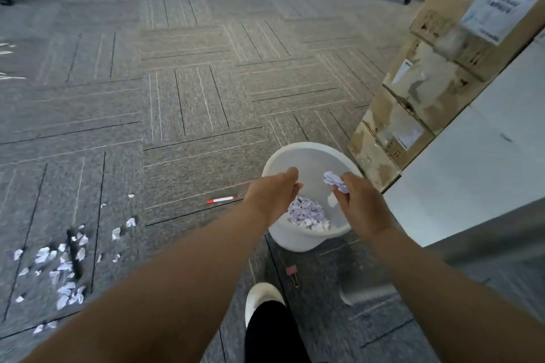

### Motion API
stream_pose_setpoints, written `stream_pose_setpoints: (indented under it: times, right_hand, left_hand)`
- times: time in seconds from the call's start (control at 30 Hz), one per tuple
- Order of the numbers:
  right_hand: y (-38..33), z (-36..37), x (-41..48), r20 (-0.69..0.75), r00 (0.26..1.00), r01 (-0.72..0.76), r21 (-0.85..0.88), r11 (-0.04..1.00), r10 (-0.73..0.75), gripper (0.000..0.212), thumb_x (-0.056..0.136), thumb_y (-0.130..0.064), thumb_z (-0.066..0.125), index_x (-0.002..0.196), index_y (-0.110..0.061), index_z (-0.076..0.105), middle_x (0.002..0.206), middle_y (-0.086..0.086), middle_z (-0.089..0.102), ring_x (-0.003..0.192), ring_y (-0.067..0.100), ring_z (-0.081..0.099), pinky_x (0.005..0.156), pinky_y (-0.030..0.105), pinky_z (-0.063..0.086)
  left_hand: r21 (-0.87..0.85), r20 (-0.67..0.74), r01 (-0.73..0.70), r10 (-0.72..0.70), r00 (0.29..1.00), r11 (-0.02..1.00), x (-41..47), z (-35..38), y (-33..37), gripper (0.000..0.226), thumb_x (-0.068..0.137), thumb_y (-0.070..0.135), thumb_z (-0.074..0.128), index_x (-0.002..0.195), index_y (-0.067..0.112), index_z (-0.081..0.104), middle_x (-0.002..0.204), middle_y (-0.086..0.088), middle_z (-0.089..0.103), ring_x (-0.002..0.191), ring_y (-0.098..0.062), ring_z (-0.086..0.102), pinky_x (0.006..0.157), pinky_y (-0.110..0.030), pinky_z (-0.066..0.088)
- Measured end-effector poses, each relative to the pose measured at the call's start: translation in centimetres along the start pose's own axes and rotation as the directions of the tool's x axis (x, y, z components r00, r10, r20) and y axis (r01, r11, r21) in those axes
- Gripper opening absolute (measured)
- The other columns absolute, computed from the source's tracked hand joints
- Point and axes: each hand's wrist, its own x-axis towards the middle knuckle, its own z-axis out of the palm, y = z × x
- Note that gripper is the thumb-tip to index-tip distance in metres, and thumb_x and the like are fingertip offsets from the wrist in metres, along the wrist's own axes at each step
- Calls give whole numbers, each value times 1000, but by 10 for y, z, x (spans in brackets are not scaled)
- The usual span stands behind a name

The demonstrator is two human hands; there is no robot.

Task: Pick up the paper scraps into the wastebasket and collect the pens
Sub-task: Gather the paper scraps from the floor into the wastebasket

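Grey patterned carpet (182, 103) is seen from the head view. A crumpled paper wad (334, 181) is clamped in the right hand (358, 209) directly over the white wastebasket (295, 240); the left hand (272, 196) is loosely apart, empty. Paper scraps (59, 268) lie at eight o'clock, a red-and-white pen (221, 200) at nine, lengthwise left-right, nearer the left hand, its far end hidden behind it.

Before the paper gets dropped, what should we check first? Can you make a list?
1. Right hand over the wastebasket: ok.
2. Crumpled scraps gripped in the right fingers: ok.
3. Left hand empty: cannot tell, its palm faces away.
4. Room left in the wastebasket: ok, scraps cover only the bottom.
5. Floor cleared: not ok, a paper pile remains at left.
6. Pens collected: not ok, a red-and-white pen lies on the carpet.
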Motion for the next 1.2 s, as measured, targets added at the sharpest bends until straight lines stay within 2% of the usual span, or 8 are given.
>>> stream_pose_setpoints:
  times: [0.17, 0.27, 0.3, 0.37, 0.47, 0.8, 1.0, 1.2]
  right_hand:
    - [33, 30, 16, 1, 997, -72, -26, 997, 72, 22, 90, -24, 56, 92, -2, 57, 90, 18, 64, 77, 35, 61, 67, 46, 54]
    - [49, 51, 31, 4, 994, -105, -23, 994, 105, 22, 90, -22, 56, 93, 0, 56, 91, 20, 62, 79, 38, 59, 66, 45, 52]
    - [53, 59, 35, 32, 991, -125, -28, 992, 126, 22, 90, -22, 56, 97, -1, 56, 97, 21, 60, 85, 38, 57, 70, 45, 51]
    - [63, 75, 42, 145, 973, -169, -76, 983, 179, 34, 89, -26, 57, 117, -6, 51, 118, 18, 52, 105, 37, 49, 85, 44, 46]
    - [72, 88, 44, 293, 936, -131, -219, 967, 193, 61, 86, -39, 57, 137, -16, 32, 144, 12, 31, 126, 34, 31, 103, 42, 32]
    - [19, 84, 34, 306, 949, 21, -310, 951, 79, 65, 89, -44, 49, 143, -19, 22, 152, 10, 20, 137, 32, 19, 110, 45, 21]
    - [-68, 60, -5, 344, 935, 181, -254, 950, -86, 60, 91, -43, 45, 142, -19, 23, 151, 10, 23, 135, 31, 23, 106, 44, 25]
    - [-166, 29, -41, 285, 916, 345, -202, 917, -282, 61, 88, -44, 50, 138, -14, 31, 135, 11, 46, 123, 31, 40, 100, 43, 35]
  left_hand:
    - [212, -72, -93, 110, 991, 973, 53, 35, -4, 25, 99, 30, 34, 105, 7, 44, 102, -12, 60, 89, -34, 60, 66, -34, 42]
    - [226, -2, -90, 93, 996, 970, 81, 57, -15, 39, 97, 38, 36, 122, 8, 42, 122, -13, 49, 110, -33, 50, 79, -38, 42]
    - [256, 70, -86, 70, 995, 963, 89, 64, -20, 50, 96, 43, 36, 133, 10, 34, 135, -13, 39, 124, -32, 39, 93, -41, 38]
    - [352, 174, -75, 14, 985, 933, 96, 74, -32, 68, 95, 52, 30, 147, 16, 8, 155, -9, 8, 143, -29, 6, 113, -47, 13]
    - [477, 196, -105, 11, 981, 872, 95, 80, -46, 71, 94, 57, 21, 147, 22, -10, 155, -3, -18, 141, -23, -22, 112, -50, -11]
    - [484, 138, -93, 29, 990, 870, 29, 34, -57, 67, 97, 51, 22, 147, 21, -10, 156, -5, -17, 143, -23, -17, 114, -49, -7]
    - [465, -7, 143, -158, 987, 874, -84, -28, -79, 67, 97, 48, 28, 148, 19, -3, 157, -4, -11, 144, -23, -12, 115, -47, -4]
    - [509, -102, 354, -354, 930, 785, -232, -82, -125, 67, 96, 46, 32, 148, 20, -2, 157, -2, -8, 144, -21, -8, 115, -45, -3]
